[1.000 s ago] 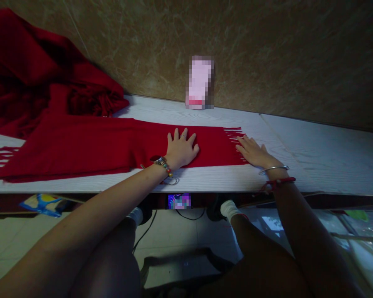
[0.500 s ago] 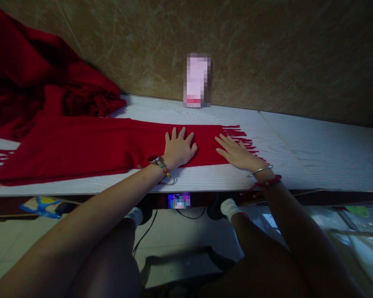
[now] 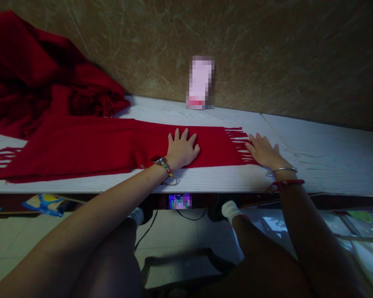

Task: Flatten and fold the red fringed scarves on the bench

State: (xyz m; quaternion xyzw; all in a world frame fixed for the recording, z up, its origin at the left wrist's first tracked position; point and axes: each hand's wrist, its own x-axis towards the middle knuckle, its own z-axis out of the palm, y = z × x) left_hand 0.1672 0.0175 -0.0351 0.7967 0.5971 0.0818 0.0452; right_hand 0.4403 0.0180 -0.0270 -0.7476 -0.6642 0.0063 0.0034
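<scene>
A red fringed scarf [image 3: 93, 145] lies lengthwise along the white table, folded in layers, with fringe at both ends. My left hand [image 3: 182, 150] rests flat on the scarf right of its middle, fingers spread. At the right end, my right hand [image 3: 262, 150] is stretched out, its fingertips touching or just beside the fringe [image 3: 239, 142]; which of the two I cannot tell. Neither hand grips anything.
More red cloth [image 3: 46, 70] is heaped at the back left against the brown marbled wall [image 3: 136, 45]. A blurred pink object [image 3: 200, 80] leans on that wall. Below the edge of the white table [image 3: 335, 161] are a blue-and-yellow packet [image 3: 46, 205] and a small lit screen [image 3: 179, 201].
My right hand has slid right, from the scarf's end off past its fringe, and the fringe strands now lie straighter. My left hand stays put on the cloth.
</scene>
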